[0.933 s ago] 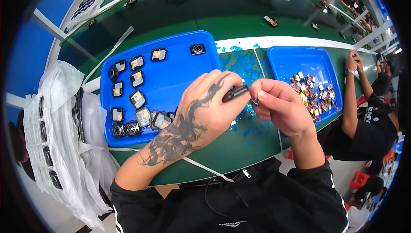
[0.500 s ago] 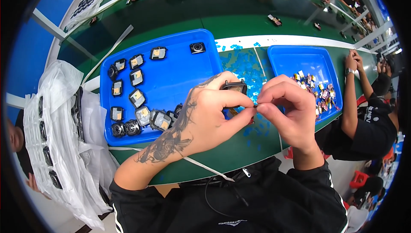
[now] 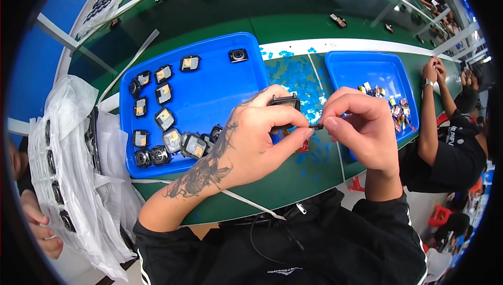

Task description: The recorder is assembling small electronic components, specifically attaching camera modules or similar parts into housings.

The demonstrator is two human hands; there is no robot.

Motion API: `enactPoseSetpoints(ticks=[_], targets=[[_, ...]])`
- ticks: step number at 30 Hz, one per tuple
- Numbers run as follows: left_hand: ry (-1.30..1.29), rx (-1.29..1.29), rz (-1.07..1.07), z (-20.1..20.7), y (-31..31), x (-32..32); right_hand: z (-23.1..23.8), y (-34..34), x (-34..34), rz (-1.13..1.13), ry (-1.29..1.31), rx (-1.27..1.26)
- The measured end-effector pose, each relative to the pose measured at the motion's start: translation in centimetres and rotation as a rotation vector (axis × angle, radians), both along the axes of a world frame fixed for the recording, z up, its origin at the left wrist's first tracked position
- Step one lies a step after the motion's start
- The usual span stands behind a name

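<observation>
My left hand is closed, its curled fingers around a black watch case. Its thumb and forefinger pinch one end of a small dark part. At the other end of that part, the thumb and forefinger of my right hand are pressed together on it. Something small and red shows beneath the left thumb. Both hands hover over the green table, between two blue trays. My left palm hides most of what it holds.
The large blue tray at left holds several watch cases. The smaller blue tray contains small wired parts. Blue film scraps litter the green table. White wrapping stands at left; a co-worker's arm is at right.
My right hand has shifted slightly right, away from the left fingertips, and the small dark part now shows between them. At the lower left, another person's hand has come further into view.
</observation>
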State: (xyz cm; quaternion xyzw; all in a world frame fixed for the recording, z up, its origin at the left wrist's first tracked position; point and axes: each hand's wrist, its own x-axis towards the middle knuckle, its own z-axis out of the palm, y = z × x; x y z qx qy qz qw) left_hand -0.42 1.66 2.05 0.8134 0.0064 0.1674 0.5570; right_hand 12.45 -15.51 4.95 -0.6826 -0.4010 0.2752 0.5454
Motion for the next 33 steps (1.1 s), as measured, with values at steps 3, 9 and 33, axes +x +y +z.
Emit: enactPoseSetpoints(ticks=[3,9,33], targets=[[0.016,0.023,-0.006,-0.1,0.0,0.1,0.3,0.2,0.0,0.021,-0.051,-0.039],[0.014,0.019,-0.021,-0.1,0.0,0.0,-0.4,0.1,0.3,0.077,-0.102,-0.016],[0.012,-0.353,0.093,-1.9,-1.2,0.7,-4.9,0.7,-0.6,-0.147,-0.052,0.203]])
